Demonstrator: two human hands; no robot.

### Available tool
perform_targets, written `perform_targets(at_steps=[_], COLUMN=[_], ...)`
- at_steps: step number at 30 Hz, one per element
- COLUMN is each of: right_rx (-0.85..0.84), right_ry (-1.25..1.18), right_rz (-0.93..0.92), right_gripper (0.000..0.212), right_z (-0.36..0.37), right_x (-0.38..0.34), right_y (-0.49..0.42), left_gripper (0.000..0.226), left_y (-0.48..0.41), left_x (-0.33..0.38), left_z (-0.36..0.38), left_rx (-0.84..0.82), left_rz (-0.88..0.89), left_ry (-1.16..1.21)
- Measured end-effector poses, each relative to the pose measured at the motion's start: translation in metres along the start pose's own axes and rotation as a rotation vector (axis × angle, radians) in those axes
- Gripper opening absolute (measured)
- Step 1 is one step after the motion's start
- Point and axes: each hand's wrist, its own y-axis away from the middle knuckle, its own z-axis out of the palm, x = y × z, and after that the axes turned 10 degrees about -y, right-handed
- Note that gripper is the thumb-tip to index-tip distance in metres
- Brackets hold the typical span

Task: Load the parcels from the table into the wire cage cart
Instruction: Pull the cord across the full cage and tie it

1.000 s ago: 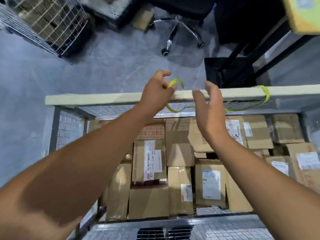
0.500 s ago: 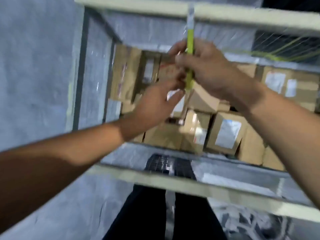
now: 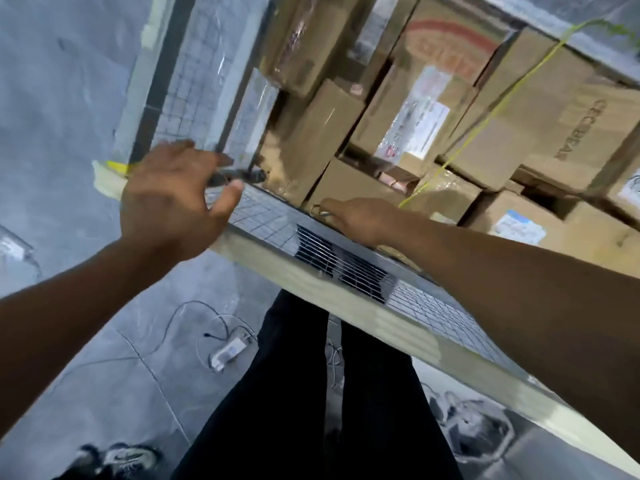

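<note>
The wire cage cart (image 3: 349,268) fills the upper right, its pale taped near rim running diagonally. Several brown cardboard parcels (image 3: 512,140) with white labels are packed inside it. A thin yellow cord (image 3: 495,105) stretches over the parcels from the far rim towards me. My right hand (image 3: 356,218) reaches over the near rim and pinches a small metal hook at the cord's near end. My left hand (image 3: 173,202) hovers over the cart's near left corner, fingers spread, next to a dark metal rod (image 3: 239,174).
Below the rim I see my black trousers (image 3: 311,393) and a shoe (image 3: 128,457) on the grey floor. Loose cables and a white adapter (image 3: 229,353) lie by my feet. Crumpled clear plastic (image 3: 474,427) sits at the lower right.
My view has tipped down towards the near rim. Both hands have come back from the cart's far rim and middle, the right one bringing the cord's end to the near rim, the left moving to the corner.
</note>
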Motion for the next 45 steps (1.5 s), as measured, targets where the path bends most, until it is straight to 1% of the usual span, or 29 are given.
perform_targets(at_steps=[2, 4, 8, 10, 14, 18, 20, 22, 27, 30, 33, 37, 39, 40, 43, 45], right_rx=[-0.032, -0.06, -0.108, -0.14, -0.149, -0.223, -0.249, -0.212, -0.044, 0.088, 0.227, 0.255, 0.225, 0.239, 0.339, 0.394], right_ry=[0.084, 0.182, 0.27, 0.309, 0.39, 0.47, 0.49, 0.491, 0.501, 0.548, 0.518, 0.548, 0.557, 0.547, 0.547, 0.531], right_rz=[-0.018, -0.036, -0.083, -0.128, -0.173, -0.144, -0.119, -0.091, -0.039, -0.062, -0.065, -0.064, -0.069, -0.079, -0.14, -0.162], right_gripper=[0.038, 0.037, 0.033, 0.034, 0.031, 0.022, 0.023, 0.027, 0.039, 0.043, 0.051, 0.059, 0.057, 0.055, 0.041, 0.038], right_z=[0.014, 0.02, 0.027, 0.028, 0.027, 0.022, 0.024, 0.03, 0.043, 0.048, 0.048, 0.047, 0.051, 0.053, 0.055, 0.054], right_x=[0.005, 0.01, 0.016, 0.018, 0.014, -0.002, -0.015, -0.02, -0.012, -0.009, -0.005, 0.0, 0.001, 0.001, -0.002, 0.002], right_y=[-0.018, -0.034, -0.056, -0.066, -0.083, -0.092, -0.092, -0.09, -0.08, -0.077, -0.073, -0.062, -0.063, -0.064, -0.073, -0.075], left_gripper=[0.045, 0.045, 0.047, 0.045, 0.045, 0.048, 0.049, 0.05, 0.053, 0.053, 0.051, 0.051, 0.053, 0.054, 0.053, 0.054], left_y=[0.0, 0.001, -0.002, -0.002, 0.001, -0.001, 0.0, 0.0, -0.001, -0.001, -0.002, -0.001, -0.001, -0.001, -0.003, -0.003], left_x=[-0.002, -0.003, -0.001, 0.0, -0.002, -0.002, -0.002, -0.002, -0.001, 0.0, -0.003, -0.004, -0.002, -0.002, -0.002, -0.002], left_z=[0.004, 0.007, 0.006, 0.006, 0.008, 0.011, 0.011, 0.011, 0.008, 0.007, 0.009, 0.011, 0.01, 0.009, 0.008, 0.006], left_rx=[0.071, 0.115, 0.081, 0.091, 0.073, 0.016, 0.004, -0.001, -0.031, -0.053, -0.035, 0.007, -0.016, -0.023, -0.009, -0.021], left_rz=[0.012, 0.057, 0.045, 0.04, 0.014, 0.009, 0.009, 0.006, 0.02, 0.004, 0.028, 0.048, 0.034, 0.032, 0.043, 0.039], left_ry=[-0.001, 0.003, 0.048, 0.056, 0.057, -0.016, -0.037, -0.043, -0.046, -0.042, -0.042, -0.058, -0.059, -0.056, -0.055, -0.047])
